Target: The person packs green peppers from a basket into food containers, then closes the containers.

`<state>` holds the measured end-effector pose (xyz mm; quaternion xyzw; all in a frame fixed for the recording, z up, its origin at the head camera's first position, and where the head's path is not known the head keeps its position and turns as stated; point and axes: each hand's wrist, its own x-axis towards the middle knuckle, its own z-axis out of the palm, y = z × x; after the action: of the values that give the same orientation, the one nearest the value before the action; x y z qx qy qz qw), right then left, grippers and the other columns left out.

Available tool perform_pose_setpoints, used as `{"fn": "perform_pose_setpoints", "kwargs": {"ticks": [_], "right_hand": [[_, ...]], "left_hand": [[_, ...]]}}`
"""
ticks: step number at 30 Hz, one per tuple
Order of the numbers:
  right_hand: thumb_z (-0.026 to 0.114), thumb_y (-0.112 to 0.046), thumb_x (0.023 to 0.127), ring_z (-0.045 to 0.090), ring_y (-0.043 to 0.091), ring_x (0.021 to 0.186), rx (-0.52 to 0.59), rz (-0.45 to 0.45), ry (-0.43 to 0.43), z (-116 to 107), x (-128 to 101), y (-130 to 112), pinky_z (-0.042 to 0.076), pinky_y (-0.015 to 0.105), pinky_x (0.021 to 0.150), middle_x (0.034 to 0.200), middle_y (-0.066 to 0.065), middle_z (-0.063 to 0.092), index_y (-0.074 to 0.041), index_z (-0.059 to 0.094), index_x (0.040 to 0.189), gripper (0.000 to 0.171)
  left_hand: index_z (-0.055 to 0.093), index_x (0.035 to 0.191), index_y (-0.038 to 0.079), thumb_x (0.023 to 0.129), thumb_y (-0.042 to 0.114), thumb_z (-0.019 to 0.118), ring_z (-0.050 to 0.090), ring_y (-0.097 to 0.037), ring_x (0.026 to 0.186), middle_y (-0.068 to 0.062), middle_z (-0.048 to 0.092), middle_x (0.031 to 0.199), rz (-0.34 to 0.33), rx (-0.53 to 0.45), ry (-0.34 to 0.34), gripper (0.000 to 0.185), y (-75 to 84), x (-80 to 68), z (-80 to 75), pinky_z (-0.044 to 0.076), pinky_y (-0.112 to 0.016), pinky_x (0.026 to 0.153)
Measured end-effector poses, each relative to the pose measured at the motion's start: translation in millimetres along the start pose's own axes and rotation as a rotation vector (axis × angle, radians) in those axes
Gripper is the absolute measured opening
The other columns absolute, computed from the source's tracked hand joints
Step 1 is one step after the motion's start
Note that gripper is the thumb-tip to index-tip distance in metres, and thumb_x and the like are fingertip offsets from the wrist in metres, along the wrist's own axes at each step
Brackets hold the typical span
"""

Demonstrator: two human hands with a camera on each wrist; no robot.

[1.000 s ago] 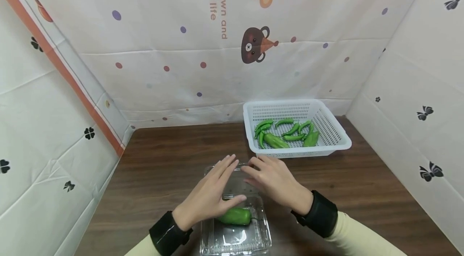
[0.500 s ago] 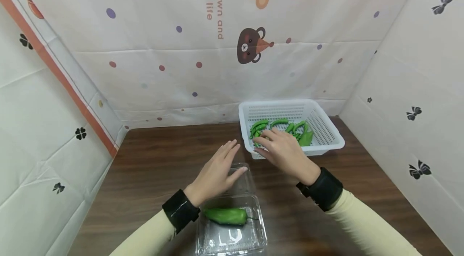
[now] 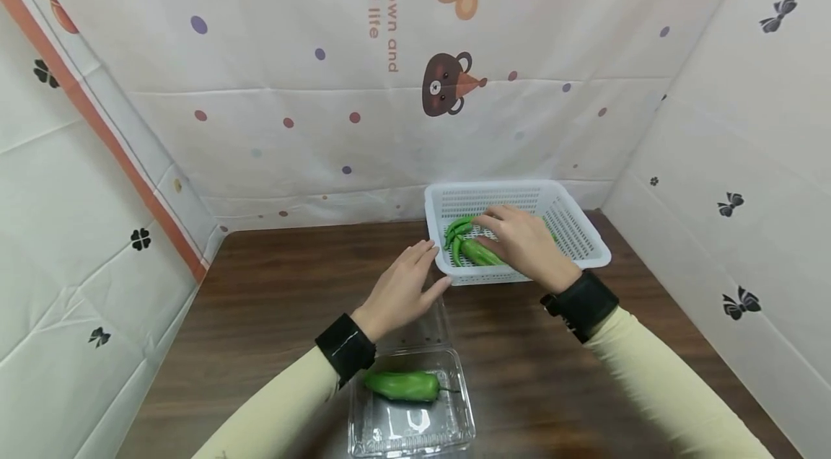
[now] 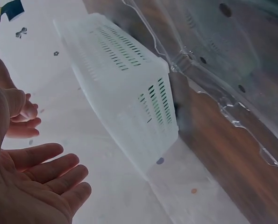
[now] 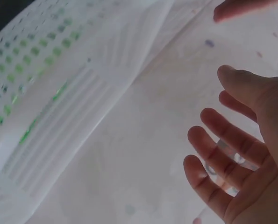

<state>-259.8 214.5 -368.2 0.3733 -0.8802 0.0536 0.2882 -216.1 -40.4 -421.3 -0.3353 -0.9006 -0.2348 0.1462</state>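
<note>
My right hand point(image 3: 522, 242) hovers above the white slotted plastic basket point(image 3: 580, 232), fingers loosely bent. In the right wrist view that hand point(image 5: 241, 158) holds nothing. Inside the basket lie small green chili peppers point(image 3: 459, 226) and a larger green pepper point(image 3: 479, 252); others are hidden behind the hand. My left hand point(image 3: 404, 289) is held near the basket's left front corner, over the lid of the clear plastic clamshell box point(image 3: 415, 442). Its fingers are extended, with nothing in them, as the left wrist view also shows. One long green pepper point(image 3: 404, 386) lies in the box's base.
The dark wood table point(image 3: 292, 286) carries the box in front and the basket at the back right. White printed sheeting point(image 3: 324, 149) closes off the back and both sides. The lid of the box point(image 4: 251, 60) is folded open away from me.
My right hand has gone from the box lid up and right to above the basket. The left hand has followed forward, away from over the box's base, uncovering the pepper there.
</note>
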Motion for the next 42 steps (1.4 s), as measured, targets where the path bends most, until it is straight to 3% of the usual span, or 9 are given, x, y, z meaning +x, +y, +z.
{"fn": "perform_pose_setpoints", "kwargs": {"ticks": [10,18,37,42], "right_hand": [[0.087,-0.016,0.084,0.067,0.029,0.094,0.048,-0.002,-0.133,8.1,3.8,32.8,0.059,0.043,0.076,0.110,0.014,0.069,-0.005,0.074,0.117,0.038],[0.088,-0.013,0.082,0.066,0.035,0.108,0.086,0.045,-0.249,17.7,7.0,49.8,0.058,0.048,0.088,0.124,0.019,0.066,-0.005,0.070,0.127,0.049],[0.087,-0.006,0.082,0.061,0.041,0.119,0.080,0.093,-0.417,41.5,5.6,83.9,0.055,0.054,0.095,0.130,0.022,0.064,-0.002,0.067,0.132,0.054],[0.086,-0.006,0.083,0.060,0.043,0.121,0.089,0.140,-0.488,45.9,7.3,91.1,0.054,0.055,0.095,0.133,0.024,0.062,-0.001,0.065,0.134,0.055]], "left_hand": [[0.055,0.142,-0.007,0.103,0.038,0.064,0.052,-0.033,0.137,-0.024,0.057,0.144,-0.003,0.045,-0.017,0.060,1.9,20.9,6.6,0.044,-0.044,0.113],[0.053,0.144,-0.005,0.099,0.043,0.069,0.054,-0.032,0.135,-0.023,0.056,0.145,-0.050,0.062,-0.044,0.067,3.9,28.6,8.5,0.048,-0.042,0.109],[0.053,0.141,-0.007,0.102,0.044,0.064,0.056,-0.032,0.131,-0.023,0.058,0.140,-0.144,0.137,-0.141,0.065,-0.1,45.2,20.7,0.048,-0.042,0.109],[0.047,0.147,-0.007,0.102,0.045,0.062,0.050,-0.032,0.138,-0.025,0.051,0.148,-0.185,0.123,-0.200,0.070,-0.1,49.3,23.5,0.043,-0.042,0.113]]}}
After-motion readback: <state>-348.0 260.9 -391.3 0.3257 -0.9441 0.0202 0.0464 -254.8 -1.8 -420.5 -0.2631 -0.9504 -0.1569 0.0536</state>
